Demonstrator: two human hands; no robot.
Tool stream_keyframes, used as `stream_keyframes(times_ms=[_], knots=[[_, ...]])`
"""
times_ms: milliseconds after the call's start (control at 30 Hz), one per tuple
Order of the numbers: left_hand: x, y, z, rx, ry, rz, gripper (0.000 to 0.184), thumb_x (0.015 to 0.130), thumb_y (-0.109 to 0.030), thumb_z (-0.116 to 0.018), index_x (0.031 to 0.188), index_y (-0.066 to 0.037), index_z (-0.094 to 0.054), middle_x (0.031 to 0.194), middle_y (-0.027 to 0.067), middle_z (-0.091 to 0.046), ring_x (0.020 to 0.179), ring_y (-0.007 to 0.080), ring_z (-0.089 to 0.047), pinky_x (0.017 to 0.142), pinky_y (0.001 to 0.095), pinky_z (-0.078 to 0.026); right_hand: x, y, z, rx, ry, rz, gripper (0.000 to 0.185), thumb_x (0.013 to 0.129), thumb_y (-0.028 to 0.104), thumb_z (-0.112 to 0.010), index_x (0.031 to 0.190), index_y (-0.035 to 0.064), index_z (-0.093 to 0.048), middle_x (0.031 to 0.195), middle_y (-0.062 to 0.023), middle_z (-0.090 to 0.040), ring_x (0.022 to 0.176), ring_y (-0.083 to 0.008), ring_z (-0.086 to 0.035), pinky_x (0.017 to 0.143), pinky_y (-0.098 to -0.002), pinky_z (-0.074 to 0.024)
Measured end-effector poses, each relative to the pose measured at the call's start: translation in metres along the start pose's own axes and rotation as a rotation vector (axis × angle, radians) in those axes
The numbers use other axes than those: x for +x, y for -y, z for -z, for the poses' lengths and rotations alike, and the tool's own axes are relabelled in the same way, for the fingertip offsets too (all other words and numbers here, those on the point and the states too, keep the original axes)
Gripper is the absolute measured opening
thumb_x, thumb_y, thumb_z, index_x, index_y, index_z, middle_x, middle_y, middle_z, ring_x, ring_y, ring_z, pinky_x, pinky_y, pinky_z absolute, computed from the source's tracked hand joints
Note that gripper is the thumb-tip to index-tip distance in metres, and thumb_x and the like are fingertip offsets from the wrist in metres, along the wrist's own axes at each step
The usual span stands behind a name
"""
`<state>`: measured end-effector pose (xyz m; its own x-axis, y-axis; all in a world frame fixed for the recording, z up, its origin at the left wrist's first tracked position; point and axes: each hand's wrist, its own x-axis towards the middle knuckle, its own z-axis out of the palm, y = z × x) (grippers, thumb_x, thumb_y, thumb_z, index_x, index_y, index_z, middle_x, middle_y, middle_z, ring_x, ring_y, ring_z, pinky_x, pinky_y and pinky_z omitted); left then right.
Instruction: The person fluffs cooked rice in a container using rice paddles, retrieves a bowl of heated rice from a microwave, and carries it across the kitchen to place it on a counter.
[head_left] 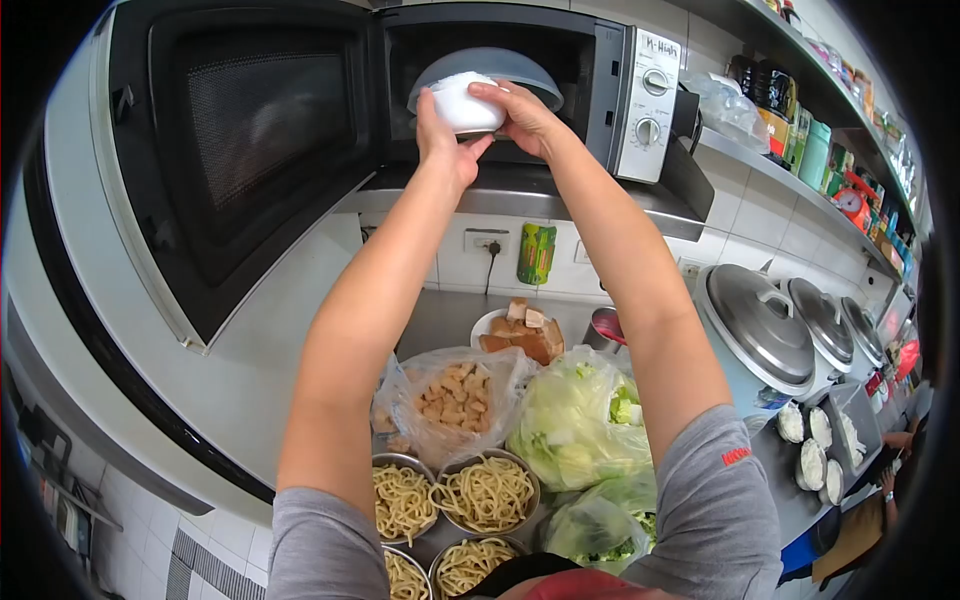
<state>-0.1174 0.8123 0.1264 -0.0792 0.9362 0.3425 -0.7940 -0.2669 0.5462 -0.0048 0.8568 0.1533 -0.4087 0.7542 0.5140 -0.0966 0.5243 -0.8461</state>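
Observation:
My left hand (447, 142) and my right hand (524, 116) are raised together at the open microwave (650, 110). Between them they hold a white bowl (468, 110), its top heaped with grainy white food that looks like rice. The fingers of both hands curl around its sides, the left ones partly hidden beneath it. Just behind the bowl, inside the microwave, stands a translucent dome cover (500, 65). The microwave door (260, 130) is swung wide to the left.
Below lie bowls of thick noodles (487, 495), a bag of cubed food (455, 400), bagged leafy greens (580, 420) and a plate of browned chunks (520, 335). Large lidded pots (757, 325) and several rice bowls (810, 465) stand at right. Another person's hand (888, 482) shows far right.

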Motion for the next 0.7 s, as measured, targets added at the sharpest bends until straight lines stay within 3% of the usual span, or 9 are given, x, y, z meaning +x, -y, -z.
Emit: stream_keyframes(times_ms=[200,300,333,433,467,567,700], knots=[[0.004,-0.001,0.013,0.052,-0.019,-0.050,0.060,0.080,-0.051,-0.043,0.123,-0.010,-0.035,0.123,0.0144,-0.039,0.113,0.0352,-0.040,0.092,0.0535,-0.031,0.003,0.015,0.003,-0.313,0.121,-0.111,0.074,0.071,0.052,-0.059,0.124,0.0040,-0.040,0.122,-0.0123,-0.044,0.111,-0.0255,-0.042,0.096,-0.0378,-0.0286],[0.006,-0.002,0.023,-0.003,-0.021,-0.072,0.058,0.080,-0.052,-0.040,0.121,-0.010,-0.038,0.121,0.0133,-0.042,0.110,0.0351,-0.043,0.089,0.0538,-0.035,0.004,0.027,0.009,-0.642,-0.056,-0.185,0.072,0.073,0.056,-0.055,0.123,0.0048,-0.044,0.126,-0.0134,-0.042,0.115,-0.0265,-0.040,0.097,-0.0360,-0.0259],[0.006,-0.002,0.025,0.008,-0.054,-0.090,0.061,0.080,-0.056,-0.036,0.121,-0.010,-0.039,0.121,0.0129,-0.043,0.108,0.0348,-0.045,0.086,0.0537,-0.038,0.011,0.028,0.021,-0.785,0.036,-0.168,0.061,0.075,0.045,-0.056,0.120,0.0042,-0.047,0.123,-0.0157,-0.045,0.115,-0.0259,-0.040,0.098,-0.0327,-0.0272],[0.006,-0.007,0.029,-0.017,-0.099,-0.092,0.066,0.079,-0.060,-0.036,0.122,-0.010,-0.037,0.121,0.0131,-0.042,0.108,0.0346,-0.044,0.086,0.0536,-0.039,0.009,0.013,0.042,-1.107,0.384,0.100,0.058,0.069,0.037,-0.056,0.114,0.0008,-0.052,0.115,-0.0191,-0.051,0.110,-0.0274,-0.047,0.095,-0.0297,-0.0331],[0.005,-0.008,0.029,0.005,-0.118,-0.090,0.071,0.077,-0.064,-0.035,0.124,-0.010,-0.035,0.122,0.0133,-0.041,0.108,0.0346,-0.044,0.086,0.0535,-0.039,0.008,0.004,0.043,-1.058,0.364,0.051,0.054,0.067,0.026,-0.055,0.115,0.0014,-0.051,0.117,-0.0172,-0.051,0.110,-0.0263,-0.047,0.095,-0.0304,-0.0338],[0.006,-0.009,0.030,0.013,-0.098,-0.081,0.073,0.077,-0.066,-0.035,0.124,-0.010,-0.034,0.123,0.0136,-0.040,0.109,0.0345,-0.043,0.085,0.0536,-0.040,0.007,-0.015,0.032,-1.230,0.218,0.199,0.047,0.070,0.021,-0.055,0.114,0.0036,-0.052,0.112,-0.0162,-0.054,0.102,-0.0277,-0.053,0.090,-0.0321,-0.0385],[0.003,-0.010,0.029,0.034,-0.078,-0.090,0.075,0.077,-0.067,-0.032,0.125,-0.010,-0.034,0.124,0.0137,-0.040,0.110,0.0345,-0.043,0.085,0.0539,-0.039,0.004,-0.004,0.019,-1.250,0.180,0.212,0.040,0.072,0.015,-0.055,0.111,0.0088,-0.054,0.102,-0.0144,-0.059,0.094,-0.0291,-0.056,0.083,-0.0341,-0.0434]])
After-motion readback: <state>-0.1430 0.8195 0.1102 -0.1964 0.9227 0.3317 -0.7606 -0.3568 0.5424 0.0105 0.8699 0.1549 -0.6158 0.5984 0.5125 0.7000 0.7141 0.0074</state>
